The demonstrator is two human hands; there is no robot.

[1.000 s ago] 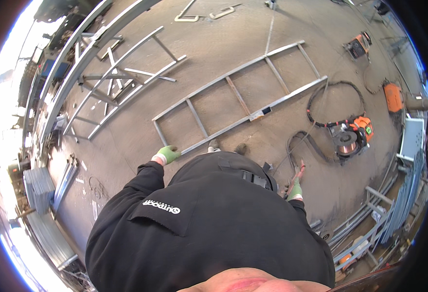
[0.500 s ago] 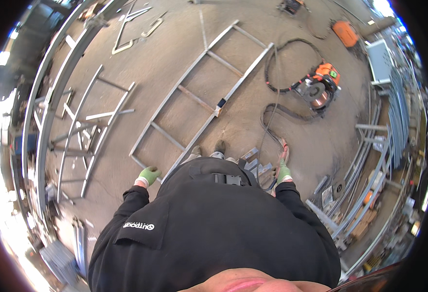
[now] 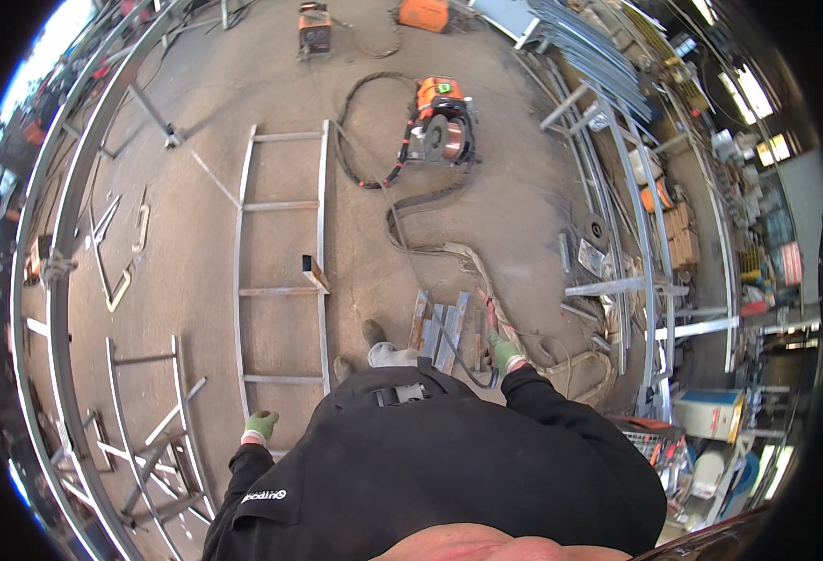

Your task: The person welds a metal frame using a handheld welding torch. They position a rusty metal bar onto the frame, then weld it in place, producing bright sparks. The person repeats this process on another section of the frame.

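Observation:
My right hand (image 3: 505, 353), in a green glove, is closed around the red-handled welding torch (image 3: 490, 313). The torch's cable trails away over the floor. Beside that hand lie several short flat metal strips (image 3: 447, 337), close to my feet. My left hand (image 3: 261, 425), gloved in green too, hangs at my left side. It is above the near end of a ladder-shaped steel frame (image 3: 240, 243), and I cannot tell whether it touches it. The fingers there are mostly hidden. A short piece of square tube (image 3: 315, 273) sits on the frame's right rail.
An orange wire feeder (image 3: 441, 112) with a copper-coloured spool stands ahead, its thick black hose (image 3: 346, 154) looped on the floor. Farther off is another orange machine (image 3: 314, 30). Long metal beams (image 3: 61, 262) line the left, and steel racks with stock (image 3: 631, 187) the right.
My view has turned to the right, so the frame and wire feeder now appear farther left. The torch is still in my right hand. My left hand remains low at my side.

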